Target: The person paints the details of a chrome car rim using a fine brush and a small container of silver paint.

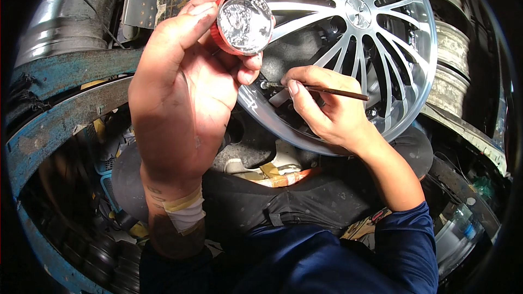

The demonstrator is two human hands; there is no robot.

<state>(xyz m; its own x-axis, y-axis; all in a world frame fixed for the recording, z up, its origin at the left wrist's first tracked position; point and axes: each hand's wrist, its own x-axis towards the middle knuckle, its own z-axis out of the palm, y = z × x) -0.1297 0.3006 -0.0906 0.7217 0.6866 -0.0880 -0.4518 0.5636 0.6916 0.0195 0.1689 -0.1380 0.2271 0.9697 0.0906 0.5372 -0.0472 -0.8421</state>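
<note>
My left hand [188,84] is raised, its fingers wrapped round a small red cap [245,24] with silvery-grey paint smeared inside it. The cap's open side faces me. My right hand [332,100] pinches a thin dark paintbrush [340,93], its handle pointing right. The brush's tip reaches in between the spokes near the lower left rim of a large alloy wheel [419,71]. Bright machined spokes with dark gaps run out from the wheel's round centre cap [358,13]. A strip of tape [185,210] is wrapped round my left wrist.
Worn metal wheel rims [449,43] are stacked at the right, and a big metal drum [68,13] stands at the upper left. A chipped blue metal frame [71,73] curves along the left. Below the wheel are my dark-trousered legs [305,201]. A plastic bottle [463,220] lies at the lower right.
</note>
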